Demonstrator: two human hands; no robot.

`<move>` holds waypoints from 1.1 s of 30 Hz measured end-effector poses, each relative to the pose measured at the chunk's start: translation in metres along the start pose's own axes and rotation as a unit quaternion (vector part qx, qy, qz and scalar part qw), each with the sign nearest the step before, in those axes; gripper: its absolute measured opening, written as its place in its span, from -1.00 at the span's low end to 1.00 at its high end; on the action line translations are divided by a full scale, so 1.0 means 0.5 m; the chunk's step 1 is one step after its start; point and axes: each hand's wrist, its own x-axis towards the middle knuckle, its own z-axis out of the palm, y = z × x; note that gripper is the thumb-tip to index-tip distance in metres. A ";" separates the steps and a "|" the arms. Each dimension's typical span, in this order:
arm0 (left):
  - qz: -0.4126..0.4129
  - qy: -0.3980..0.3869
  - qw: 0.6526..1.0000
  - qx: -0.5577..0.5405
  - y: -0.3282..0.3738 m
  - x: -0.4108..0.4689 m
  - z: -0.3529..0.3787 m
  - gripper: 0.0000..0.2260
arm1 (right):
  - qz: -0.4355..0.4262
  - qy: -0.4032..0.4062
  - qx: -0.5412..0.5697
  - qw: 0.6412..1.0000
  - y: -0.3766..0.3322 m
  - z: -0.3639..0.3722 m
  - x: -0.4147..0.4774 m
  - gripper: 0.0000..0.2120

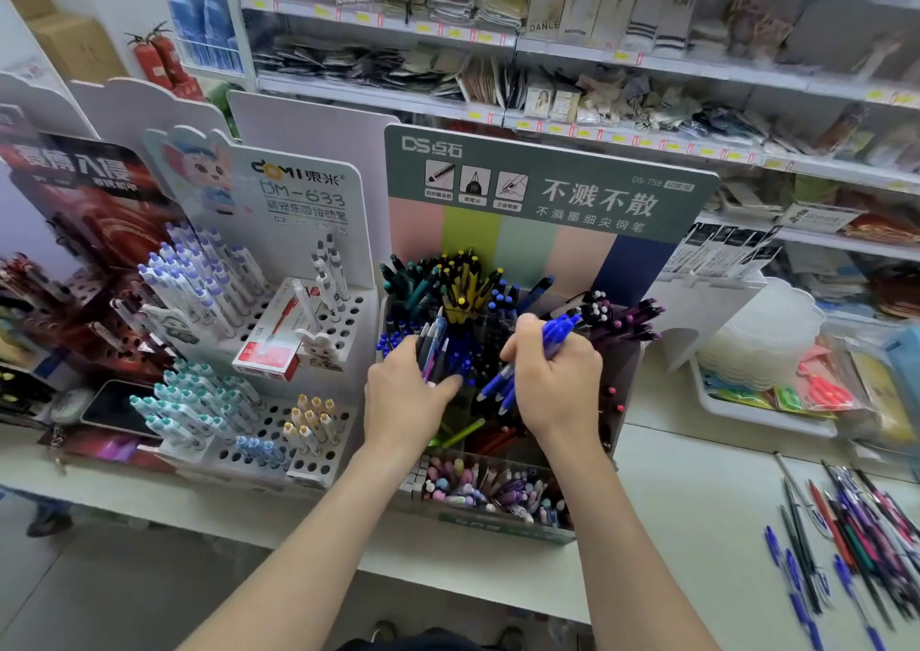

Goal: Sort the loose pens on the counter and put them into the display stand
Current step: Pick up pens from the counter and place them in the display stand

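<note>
**Both hands full of pens over the stand**

The counter has its front edge running across from 8 to 5 o'clock. Its one bare stretch lies at 4 o'clock, between the display stand and the loose pens, which lie fanned near the right edge of the view.

At centre, both hands are over the stand's middle compartments. The left hand is curled around a few mixed pens, thumb against them. The right hand is fisted around a bundle of blue pens, whose ends stick out above and below the fist. The compartments around them are packed with upright pens, dark green, yellow, blue and purple, and pastel ones fill the front row at 6 o'clock.

A white pegged stand sits just beside at 9 o'clock, with a red box on it. A white tray sits at 3 o'clock. Stocked shelves fill 12 o'clock.

The green board reads "DS", "DS-758" and "不溅不散". The white stand reads "DOMI 東米" and "DM-633". A shelf packet reads "DANCE".
</note>
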 end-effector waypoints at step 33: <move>0.003 0.004 0.999 -0.032 -0.026 -0.025 -0.041 -0.82 | -0.162 -0.177 -0.254 0.937 0.016 0.070 0.075 -0.61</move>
